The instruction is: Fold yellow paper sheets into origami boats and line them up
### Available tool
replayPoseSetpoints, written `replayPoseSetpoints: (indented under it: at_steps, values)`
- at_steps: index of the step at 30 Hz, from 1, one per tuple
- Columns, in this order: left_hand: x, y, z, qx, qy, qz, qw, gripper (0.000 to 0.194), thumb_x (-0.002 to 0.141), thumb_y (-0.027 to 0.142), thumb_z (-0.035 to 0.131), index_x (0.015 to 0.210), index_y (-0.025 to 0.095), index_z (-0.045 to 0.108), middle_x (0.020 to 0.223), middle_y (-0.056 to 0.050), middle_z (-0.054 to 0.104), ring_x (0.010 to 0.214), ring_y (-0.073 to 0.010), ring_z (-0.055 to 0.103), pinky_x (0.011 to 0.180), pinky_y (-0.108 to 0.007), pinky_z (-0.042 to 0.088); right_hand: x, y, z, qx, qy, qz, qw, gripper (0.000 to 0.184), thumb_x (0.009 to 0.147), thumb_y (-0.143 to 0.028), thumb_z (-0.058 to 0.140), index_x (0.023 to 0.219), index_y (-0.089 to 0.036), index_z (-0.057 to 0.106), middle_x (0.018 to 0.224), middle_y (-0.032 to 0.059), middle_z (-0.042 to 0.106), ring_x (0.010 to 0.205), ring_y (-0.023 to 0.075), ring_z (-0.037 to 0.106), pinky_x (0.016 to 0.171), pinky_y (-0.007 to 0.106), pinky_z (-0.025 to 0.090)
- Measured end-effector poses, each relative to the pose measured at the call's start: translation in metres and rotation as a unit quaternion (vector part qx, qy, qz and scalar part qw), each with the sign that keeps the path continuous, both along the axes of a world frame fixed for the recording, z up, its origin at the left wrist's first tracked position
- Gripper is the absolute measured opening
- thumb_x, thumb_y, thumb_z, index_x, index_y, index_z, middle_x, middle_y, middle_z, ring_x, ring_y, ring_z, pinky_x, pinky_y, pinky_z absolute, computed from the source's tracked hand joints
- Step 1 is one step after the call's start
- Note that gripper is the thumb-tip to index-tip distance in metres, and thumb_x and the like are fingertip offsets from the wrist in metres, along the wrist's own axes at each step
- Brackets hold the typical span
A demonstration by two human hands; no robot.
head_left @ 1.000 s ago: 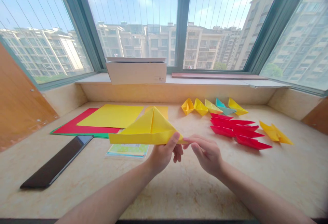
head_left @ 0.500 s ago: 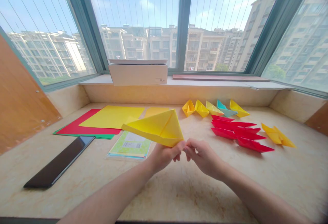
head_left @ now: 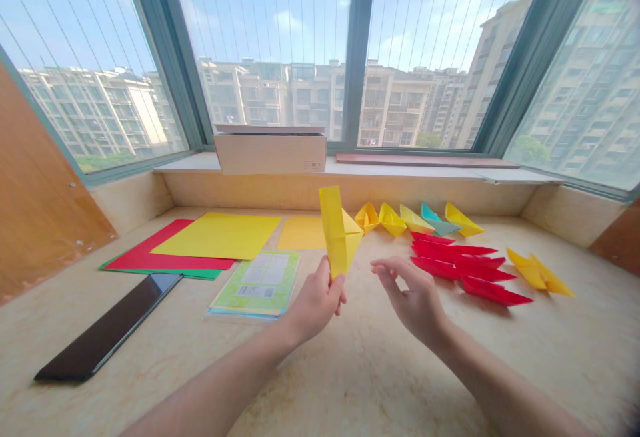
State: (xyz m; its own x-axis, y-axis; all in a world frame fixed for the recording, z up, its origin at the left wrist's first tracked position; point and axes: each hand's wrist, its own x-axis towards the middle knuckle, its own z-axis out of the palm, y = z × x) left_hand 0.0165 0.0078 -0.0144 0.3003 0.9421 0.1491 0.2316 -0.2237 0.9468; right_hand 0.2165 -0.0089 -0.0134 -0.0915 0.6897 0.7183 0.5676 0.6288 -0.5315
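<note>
Yellow folded origami paper (head_left: 337,230) sits clamped upright in our left hand (head_left: 315,304); our right hand (head_left: 410,294) floats open nearby, not touching it.

- Your left hand (head_left: 315,304) is raised over the middle of the counter (head_left: 360,384), fingers curled inward, thumb (head_left: 336,284) pressed closed in a pinch.
- Your right hand (head_left: 410,297) is just beside it, not touching, palm turned down, fingers (head_left: 387,265) loosely curved, holding nothing.
- Your bare left forearm (head_left: 215,377) and right forearm (head_left: 500,384) angle inward from the counter's near edge.
</note>
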Motion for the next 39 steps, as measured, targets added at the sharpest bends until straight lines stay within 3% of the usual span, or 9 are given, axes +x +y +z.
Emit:
replayPoseSetpoints:
  at_steps: [3, 6, 10, 14, 21, 26, 32, 37, 39]
  values:
    - [-0.004, -0.001, 0.001, 0.066, 0.083, -0.02, 0.994, 0.013, 0.095, 0.032, 0.045, 0.094, 0.021, 0.051, 0.06, 0.004, 0.053, 0.049, -0.0127, 0.049, 0.049, -0.023, 0.033, 0.011, 0.004, 0.012, 0.11, 0.047, -0.06, 0.991, 0.022, 0.094, -0.025, 0.057, 0.114, -0.023, 0.065, 0.11, 0.0098, 0.066, 0.102, 0.0245, 0.062, 0.089, 0.042, 0.051]
    - [-0.003, -0.005, 0.004, 0.123, 0.116, -0.071, 0.983, 0.017, 0.096, 0.029, 0.042, 0.094, 0.021, 0.057, 0.068, 0.001, 0.057, 0.061, -0.0149, 0.051, 0.057, -0.025, 0.034, 0.019, 0.01, 0.018, 0.141, 0.068, -0.102, 0.982, 0.034, 0.093, -0.028, 0.059, 0.126, -0.024, 0.061, 0.125, 0.0115, 0.06, 0.119, 0.0281, 0.055, 0.1, 0.048, 0.046]
    - [-0.001, -0.009, 0.005, 0.132, 0.143, -0.14, 0.971, 0.022, 0.098, 0.029, 0.039, 0.101, 0.022, 0.06, 0.08, -0.002, 0.065, 0.072, -0.0177, 0.057, 0.065, -0.026, 0.039, 0.022, 0.014, 0.014, 0.072, 0.108, -0.095, 0.987, 0.047, 0.094, -0.035, 0.057, 0.14, -0.025, 0.051, 0.126, 0.0121, 0.06, 0.117, 0.028, 0.057, 0.1, 0.05, 0.047]
    - [-0.002, -0.008, 0.002, 0.143, 0.169, -0.147, 0.964, 0.024, 0.099, 0.03, 0.038, 0.104, 0.022, 0.06, 0.086, -0.004, 0.069, 0.077, -0.0201, 0.062, 0.069, -0.028, 0.042, 0.017, 0.013, 0.009, -0.019, 0.194, -0.028, 0.98, 0.061, 0.094, -0.041, 0.057, 0.149, -0.024, 0.038, 0.124, 0.0137, 0.062, 0.106, 0.0254, 0.062, 0.089, 0.044, 0.054]
    - [-0.004, -0.005, -0.007, 0.168, 0.185, -0.133, 0.959, 0.022, 0.1, 0.031, 0.038, 0.104, 0.023, 0.059, 0.092, -0.006, 0.071, 0.08, -0.0212, 0.066, 0.068, -0.027, 0.045, 0.007, 0.006, 0.016, -0.009, 0.298, 0.055, 0.953, 0.053, 0.088, -0.046, 0.064, 0.136, -0.026, 0.054, 0.118, 0.0112, 0.065, 0.103, 0.0249, 0.063, 0.089, 0.041, 0.054]
    - [-0.006, -0.001, -0.006, 0.174, 0.217, -0.121, 0.953, 0.024, 0.101, 0.03, 0.034, 0.109, 0.022, 0.056, 0.096, -0.006, 0.071, 0.084, -0.0209, 0.067, 0.071, -0.028, 0.047, 0.006, -0.001, 0.016, 0.019, 0.31, 0.092, 0.946, 0.015, 0.091, -0.034, 0.064, 0.098, -0.023, 0.071, 0.092, 0.0063, 0.065, 0.086, 0.0215, 0.061, 0.076, 0.035, 0.053]
    - [-0.01, 0.006, -0.005, 0.158, 0.268, -0.091, 0.946, 0.026, 0.101, 0.029, 0.03, 0.111, 0.02, 0.052, 0.089, -0.007, 0.069, 0.079, -0.0222, 0.066, 0.068, -0.03, 0.045, 0.01, -0.009, 0.018, 0.034, 0.224, 0.139, 0.964, 0.024, 0.099, -0.027, 0.049, 0.091, -0.024, 0.071, 0.087, 0.0056, 0.06, 0.079, 0.0184, 0.056, 0.065, 0.03, 0.047]
    - [-0.011, 0.002, -0.003, 0.206, 0.308, -0.112, 0.922, 0.024, 0.101, 0.03, 0.028, 0.104, 0.019, 0.049, 0.078, -0.005, 0.065, 0.065, -0.0204, 0.062, 0.059, -0.029, 0.039, 0.021, -0.003, 0.03, 0.065, 0.224, 0.057, 0.971, 0.023, 0.097, -0.029, 0.054, 0.085, -0.025, 0.073, 0.103, 0.0075, 0.064, 0.094, 0.0211, 0.059, 0.09, 0.038, 0.045]
    - [-0.011, 0.001, -0.001, 0.224, 0.313, -0.127, 0.914, 0.022, 0.101, 0.029, 0.027, 0.103, 0.02, 0.047, 0.076, -0.004, 0.064, 0.063, -0.0194, 0.06, 0.057, -0.028, 0.037, 0.027, 0.003, 0.032, 0.02, 0.251, 0.08, 0.965, 0.02, 0.096, -0.032, 0.057, 0.09, -0.026, 0.074, 0.107, 0.0077, 0.066, 0.1, 0.023, 0.06, 0.093, 0.04, 0.046]
